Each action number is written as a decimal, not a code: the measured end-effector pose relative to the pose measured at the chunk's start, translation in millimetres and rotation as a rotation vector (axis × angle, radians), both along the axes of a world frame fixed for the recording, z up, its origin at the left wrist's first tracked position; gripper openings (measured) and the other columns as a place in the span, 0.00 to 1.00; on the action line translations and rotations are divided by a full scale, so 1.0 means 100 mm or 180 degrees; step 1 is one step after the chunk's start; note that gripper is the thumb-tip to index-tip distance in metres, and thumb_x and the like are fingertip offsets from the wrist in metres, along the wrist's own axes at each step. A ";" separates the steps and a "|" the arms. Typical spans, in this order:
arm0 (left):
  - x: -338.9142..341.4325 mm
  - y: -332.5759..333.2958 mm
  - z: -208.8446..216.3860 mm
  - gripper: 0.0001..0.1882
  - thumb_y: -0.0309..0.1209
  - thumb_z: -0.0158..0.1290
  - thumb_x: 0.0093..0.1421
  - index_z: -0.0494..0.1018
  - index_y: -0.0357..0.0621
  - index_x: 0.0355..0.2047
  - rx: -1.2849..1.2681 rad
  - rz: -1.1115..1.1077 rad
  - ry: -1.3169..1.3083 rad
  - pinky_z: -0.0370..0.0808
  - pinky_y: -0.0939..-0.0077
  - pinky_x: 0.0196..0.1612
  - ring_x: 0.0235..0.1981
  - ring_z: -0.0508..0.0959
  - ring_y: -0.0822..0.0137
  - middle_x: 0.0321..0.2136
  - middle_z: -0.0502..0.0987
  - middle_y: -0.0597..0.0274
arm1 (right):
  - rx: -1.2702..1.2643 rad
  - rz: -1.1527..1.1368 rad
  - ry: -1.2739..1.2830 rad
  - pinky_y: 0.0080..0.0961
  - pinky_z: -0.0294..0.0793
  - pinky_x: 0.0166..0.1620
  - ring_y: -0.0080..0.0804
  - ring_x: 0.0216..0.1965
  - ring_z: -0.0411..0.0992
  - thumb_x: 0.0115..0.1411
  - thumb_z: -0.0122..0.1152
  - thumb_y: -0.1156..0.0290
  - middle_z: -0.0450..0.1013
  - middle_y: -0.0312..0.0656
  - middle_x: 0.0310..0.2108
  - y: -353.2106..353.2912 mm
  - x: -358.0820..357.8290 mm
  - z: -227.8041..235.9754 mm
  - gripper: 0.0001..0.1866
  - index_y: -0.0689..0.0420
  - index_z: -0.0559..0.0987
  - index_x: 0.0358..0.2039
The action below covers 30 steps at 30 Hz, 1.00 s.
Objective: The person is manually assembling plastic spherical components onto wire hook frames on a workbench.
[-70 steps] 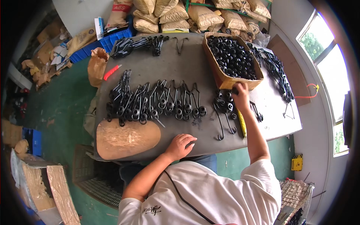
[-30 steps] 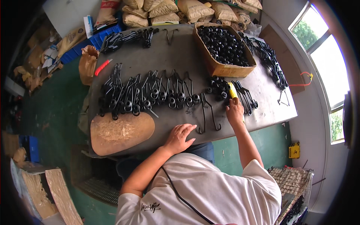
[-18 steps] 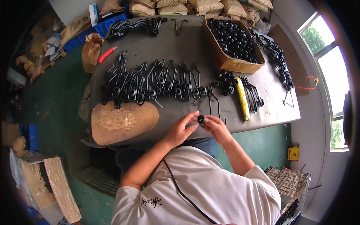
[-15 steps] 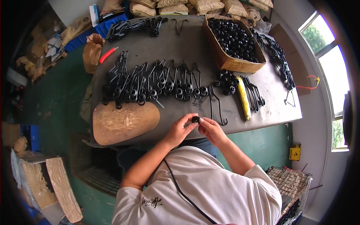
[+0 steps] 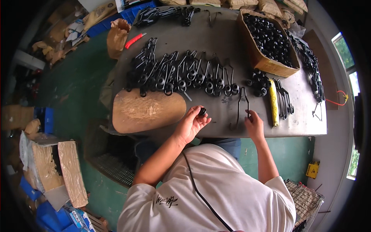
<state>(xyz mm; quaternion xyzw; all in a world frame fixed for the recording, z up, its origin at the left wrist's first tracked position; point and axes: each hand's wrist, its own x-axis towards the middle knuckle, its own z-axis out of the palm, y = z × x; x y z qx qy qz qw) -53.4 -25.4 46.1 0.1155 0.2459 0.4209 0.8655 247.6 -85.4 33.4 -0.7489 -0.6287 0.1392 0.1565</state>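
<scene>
Right fingers (image 5: 252, 114) partly hide bent wire hook (image 5: 247, 103).

The right hand (image 5: 254, 124) hides one end of a black wire hook (image 5: 238, 109), and the top edge cuts off the sacks (image 5: 269, 7).

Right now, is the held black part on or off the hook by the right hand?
Off: the left hand holds the black part clear of that wire hook.

Green floor (image 5: 290, 152) meets a pale, windowed wall (image 5: 333, 131).
</scene>
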 end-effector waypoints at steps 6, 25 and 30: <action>-0.04 -0.06 0.14 0.08 0.37 0.51 0.69 0.70 0.49 0.42 0.0038 -0.0055 0.0285 0.77 0.67 0.49 0.29 0.75 0.75 0.31 0.75 0.65 | -0.0025 -0.0746 0.4033 0.13 0.49 0.25 0.10 0.23 0.53 0.66 0.57 0.69 0.60 0.22 0.24 -0.20 -0.55 0.43 0.22 0.57 0.70 0.59; 0.08 -0.19 0.31 0.12 0.39 0.53 0.68 0.66 0.48 0.44 0.1145 -0.0768 0.1369 0.70 0.85 0.35 0.30 0.72 0.77 0.33 0.73 0.66 | -0.0335 -0.0659 0.4080 0.13 0.53 0.27 0.11 0.26 0.56 0.65 0.60 0.68 0.60 0.23 0.25 -0.20 -0.81 0.58 0.23 0.60 0.70 0.59; 0.08 -0.20 0.32 0.11 0.39 0.50 0.69 0.71 0.45 0.43 0.1294 -0.0852 0.1392 0.70 0.85 0.32 0.28 0.71 0.79 0.31 0.73 0.69 | -0.0376 -0.0579 0.4013 0.13 0.52 0.27 0.11 0.26 0.55 0.65 0.60 0.69 0.59 0.23 0.25 -0.21 -0.80 0.57 0.21 0.60 0.72 0.58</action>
